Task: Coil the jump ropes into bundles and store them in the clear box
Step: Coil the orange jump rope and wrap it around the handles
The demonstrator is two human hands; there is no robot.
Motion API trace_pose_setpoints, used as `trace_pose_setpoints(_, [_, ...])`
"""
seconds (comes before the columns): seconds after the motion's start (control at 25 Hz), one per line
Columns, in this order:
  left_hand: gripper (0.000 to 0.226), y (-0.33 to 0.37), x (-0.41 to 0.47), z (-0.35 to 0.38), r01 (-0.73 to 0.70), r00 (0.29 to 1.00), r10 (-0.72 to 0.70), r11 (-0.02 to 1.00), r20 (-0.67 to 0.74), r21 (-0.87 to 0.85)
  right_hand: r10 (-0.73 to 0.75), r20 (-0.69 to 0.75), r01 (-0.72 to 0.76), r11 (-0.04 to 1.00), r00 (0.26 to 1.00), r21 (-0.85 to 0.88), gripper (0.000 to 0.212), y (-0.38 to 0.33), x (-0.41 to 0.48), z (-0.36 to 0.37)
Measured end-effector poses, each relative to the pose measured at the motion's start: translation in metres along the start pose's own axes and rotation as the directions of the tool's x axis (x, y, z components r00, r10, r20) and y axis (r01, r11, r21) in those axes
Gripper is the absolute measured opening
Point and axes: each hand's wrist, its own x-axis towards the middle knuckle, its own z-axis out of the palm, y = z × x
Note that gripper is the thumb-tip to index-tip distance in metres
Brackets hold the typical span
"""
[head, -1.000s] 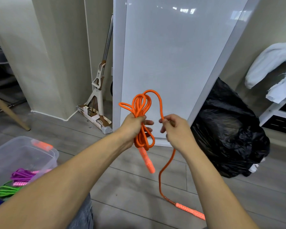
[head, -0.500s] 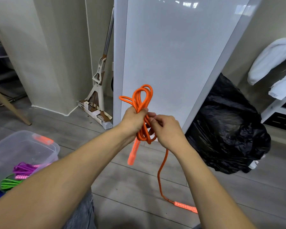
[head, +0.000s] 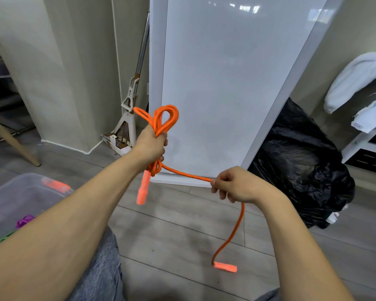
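Note:
An orange jump rope [head: 164, 118] is bunched into loops that stick up out of my left hand [head: 151, 146], which grips the bundle. One orange handle [head: 143, 187] dangles below that hand. My right hand [head: 237, 186] pinches the free strand and holds it taut to the right, away from the bundle. Past my right hand the strand drops to the other handle [head: 225, 267], which hangs near the floor. The clear box [head: 13, 192] sits at lower left, with a purple rope [head: 24, 220] and a green rope [head: 6, 237] inside, partly hidden by my left forearm.
A tall white panel [head: 226, 83] leans against the wall straight ahead. A full black rubbish bag [head: 302, 166] lies at the right, a mop [head: 128, 118] stands at the left of the panel. A wooden leg [head: 11, 142] slants at far left. White cloth [head: 360, 83] drapes over a shelf at right.
My right hand has left the bundle and pulled the free strand out to the right and down. The trailing handle has lifted and swung closer. My left hand kept its grip on the loops.

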Motion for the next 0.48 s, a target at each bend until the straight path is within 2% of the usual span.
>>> trace_pose_setpoints(0.12, [0.005, -0.001, -0.010, 0.005, -0.111, 0.984, 0.066, 0.953, 0.166, 0.281, -0.037, -0.292, 0.031, 0.999, 0.956, -0.025, 0.024, 0.003, 0.003, -0.004])
trace_pose_setpoints(0.2, [0.009, 0.003, -0.023, 0.016, -0.111, 0.962, 0.025, 0.946, 0.274, 0.304, -0.080, -0.432, 0.102, 0.994, 0.898, 0.026, 0.024, -0.004, 0.005, 0.001])
trace_pose_setpoints(0.28, [0.011, 0.006, -0.037, 0.028, -0.080, 0.940, -0.003, 0.970, 0.342, 0.229, -0.108, -0.471, 0.144, 0.989, 0.875, 0.042, 0.022, -0.013, 0.007, 0.008])
trace_pose_setpoints(0.48, [0.012, 0.006, -0.050, 0.047, -0.089, 0.929, 0.037, 0.988, 0.368, 0.125, -0.140, -0.491, 0.226, 0.967, 0.860, 0.119, 0.022, -0.023, 0.010, 0.021])
